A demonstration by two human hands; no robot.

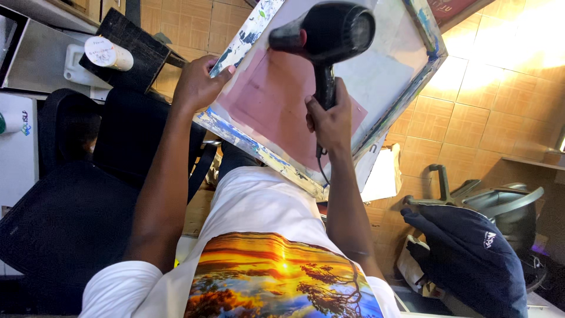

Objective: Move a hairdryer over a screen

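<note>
My left hand (197,82) grips the left edge of a paint-stained screen printing frame (247,138), which is tilted up in front of me. Its mesh carries a pinkish rectangular patch (276,103). With my right hand (329,121) I hold the handle of a black hair dryer (326,29) just over the mesh, its body above the pink patch. The dryer's cord hangs down below my right hand. My white shirt with a sunset print (276,277) fills the bottom of the view.
A black office chair (76,200) stands at the left. A white cylinder (109,53) lies on a dark board at the upper left. At the right, a dark garment (471,259) drapes over another chair base on the tan tiled floor (506,112).
</note>
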